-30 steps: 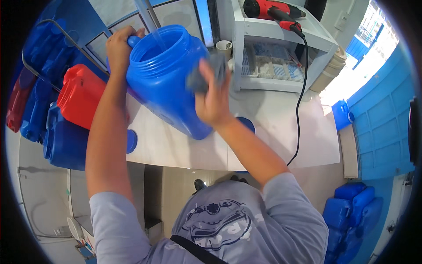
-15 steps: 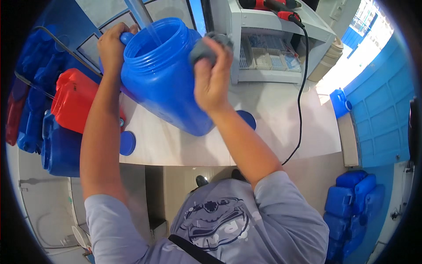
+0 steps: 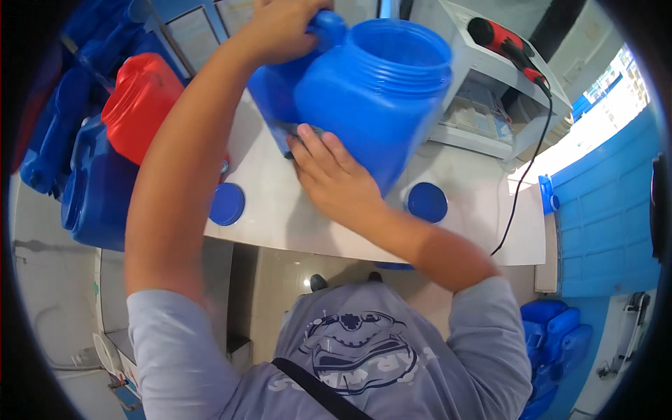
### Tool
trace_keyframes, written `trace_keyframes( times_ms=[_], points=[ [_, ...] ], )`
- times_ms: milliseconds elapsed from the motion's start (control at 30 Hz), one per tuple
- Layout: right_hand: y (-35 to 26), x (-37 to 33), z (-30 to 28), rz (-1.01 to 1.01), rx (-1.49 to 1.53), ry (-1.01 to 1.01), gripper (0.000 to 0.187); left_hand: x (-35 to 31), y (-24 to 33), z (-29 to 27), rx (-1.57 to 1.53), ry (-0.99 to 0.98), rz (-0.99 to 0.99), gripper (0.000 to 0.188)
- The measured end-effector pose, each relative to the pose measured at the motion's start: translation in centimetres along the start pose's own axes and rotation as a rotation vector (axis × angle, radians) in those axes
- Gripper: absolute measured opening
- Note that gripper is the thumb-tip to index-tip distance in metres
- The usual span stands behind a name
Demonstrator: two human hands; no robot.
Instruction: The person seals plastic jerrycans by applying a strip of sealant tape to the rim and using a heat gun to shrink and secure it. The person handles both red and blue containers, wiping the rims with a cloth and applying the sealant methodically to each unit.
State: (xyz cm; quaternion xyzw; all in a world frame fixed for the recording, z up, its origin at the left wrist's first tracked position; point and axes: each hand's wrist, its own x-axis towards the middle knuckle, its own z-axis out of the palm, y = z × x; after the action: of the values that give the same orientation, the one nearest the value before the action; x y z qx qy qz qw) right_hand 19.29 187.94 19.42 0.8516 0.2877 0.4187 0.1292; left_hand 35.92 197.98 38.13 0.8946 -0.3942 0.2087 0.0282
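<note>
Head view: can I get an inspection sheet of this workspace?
Surface: pale, smooth countertop bearing two round blue lids.
Job's things: open-mouthed blue plastic container; grey cloth-like pad, mostly hidden.
Clutter: red plastic jug; red-and-black handheld tool on white shelf unit.
Hands: left hand grips the container's handle; right hand, fingers extended, touches the pad, grip unclear.
Cables: black cable runs from the tool toward the countertop's front edge.
Surroundings: stacked blue plastic jugs, lower right.

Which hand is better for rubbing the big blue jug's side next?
Probably the right hand: it lies against the blue jug, a grey thing partly under it. The left hand is busy holding the handle.
</note>
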Motion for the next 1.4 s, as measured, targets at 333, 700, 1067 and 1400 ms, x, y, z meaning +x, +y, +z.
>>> trace_keyframes(
  times_ms=[333,700,1067,1400],
  points=[
    [-7.8,13.4,13.4,-0.055,-0.45,-0.433,0.049,-1.0,-2.8,-0.6,-0.375,-0.005,0.014,0.048],
    [-4.2,-12.7,3.4,-0.182,-0.152,-0.396,0.028,-0.8,-0.6,1.7,-0.259,0.195,0.136,0.052],
    [-1.8,4.2,4.7,0.08,-0.26,-0.025,0.048,4.7,-11.7,10.9,0.067,0.398,0.326,0.045],
    [2.9,-8.3,-2.9,0.789,0.08,0.402,0.039,1.2,-3.5,7.0,-0.147,0.337,0.032,0.059]
  ],
)
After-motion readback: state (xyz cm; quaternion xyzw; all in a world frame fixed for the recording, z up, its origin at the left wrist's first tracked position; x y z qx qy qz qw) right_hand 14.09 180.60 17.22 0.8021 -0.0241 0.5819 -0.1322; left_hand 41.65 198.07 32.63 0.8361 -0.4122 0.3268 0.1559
